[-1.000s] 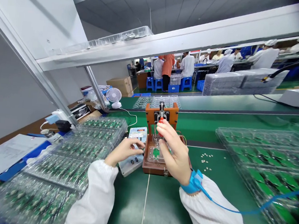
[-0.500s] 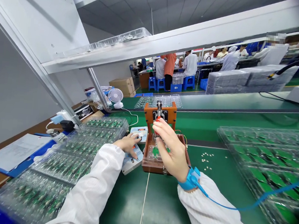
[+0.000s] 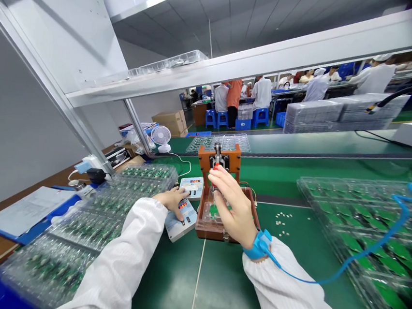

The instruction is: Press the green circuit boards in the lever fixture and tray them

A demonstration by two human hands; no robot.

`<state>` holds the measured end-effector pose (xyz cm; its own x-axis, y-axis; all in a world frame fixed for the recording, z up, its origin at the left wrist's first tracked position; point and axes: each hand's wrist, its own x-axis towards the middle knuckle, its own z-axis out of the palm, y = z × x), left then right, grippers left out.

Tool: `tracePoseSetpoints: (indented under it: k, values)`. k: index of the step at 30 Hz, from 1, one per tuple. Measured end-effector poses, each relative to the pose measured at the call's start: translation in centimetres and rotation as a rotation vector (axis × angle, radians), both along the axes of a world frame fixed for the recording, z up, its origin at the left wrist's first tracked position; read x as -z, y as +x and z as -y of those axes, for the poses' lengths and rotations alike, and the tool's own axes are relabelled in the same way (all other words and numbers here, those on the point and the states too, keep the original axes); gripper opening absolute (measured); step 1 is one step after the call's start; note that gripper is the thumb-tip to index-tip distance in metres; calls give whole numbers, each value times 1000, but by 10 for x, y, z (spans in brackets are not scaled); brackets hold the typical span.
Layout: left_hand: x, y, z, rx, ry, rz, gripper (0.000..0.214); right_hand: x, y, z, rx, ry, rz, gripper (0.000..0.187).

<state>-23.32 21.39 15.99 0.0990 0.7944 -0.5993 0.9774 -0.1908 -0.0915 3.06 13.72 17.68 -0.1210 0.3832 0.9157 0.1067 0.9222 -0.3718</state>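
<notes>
My left hand (image 3: 171, 200) lies with its fingers spread over two pale blue boxes with red digit displays. Its fingertips touch the upper box (image 3: 196, 182), and the thumb rests on the lower box (image 3: 184, 226). My right hand (image 3: 235, 207) has its fingers stretched out, fingertips at the red handle (image 3: 216, 166) of a toggle clamp; the thumb stands apart below. The clamp is mounted on an orange frame (image 3: 202, 159) behind a brown wooden box fixture (image 3: 205, 233). Inside the fixture, partly behind my right hand, are a clear block and a green circuit board (image 3: 213, 210).
Clear trays of small circuit boards (image 3: 84, 240) stand left; trays of green boards (image 3: 367, 223) stand right. Small pale pieces (image 3: 282, 223) lie right of the fixture. A blue coiled wrist-strap cord (image 3: 356, 260) crosses the right side. A white fan (image 3: 161, 135) stands behind. People work farther back.
My left hand has shifted slightly left, showing more of the lower box's display. My right hand stays at the red handle. The view has shifted a little, and the blue cord has moved.
</notes>
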Motion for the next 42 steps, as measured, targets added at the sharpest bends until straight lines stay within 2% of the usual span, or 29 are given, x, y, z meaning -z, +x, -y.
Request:
tracePoseSetpoints:
  k: [12,26,30,33,35,37,38,39,41,42]
  values:
    - [6,2,-5,13,-3,-27,142,-5,5,-1,15,25,56,57]
    - [3,8,-2,-4,-21,-11,141,-5,5,-1,9,32,50,56]
    - [-2,9,4,-29,37,11,137,-5,5,-1,5,35,43,55]
    - [-22,12,26,-35,164,57,118,-5,5,-1,17,32,42,54]
    - [-39,23,51,-33,256,100,87,-5,5,-1,24,25,43,54]
    - [-48,46,83,24,297,196,50,-5,4,0,25,21,38,54]
    - [-47,63,100,112,296,327,34,-5,4,0,24,21,33,55]
    - [-40,81,117,247,217,489,25,-4,4,0,22,21,29,55]
    - [-11,121,145,530,31,762,25,-5,4,0,18,21,29,56]
    - [10,139,156,604,-73,897,29,-5,4,0,19,22,32,57]
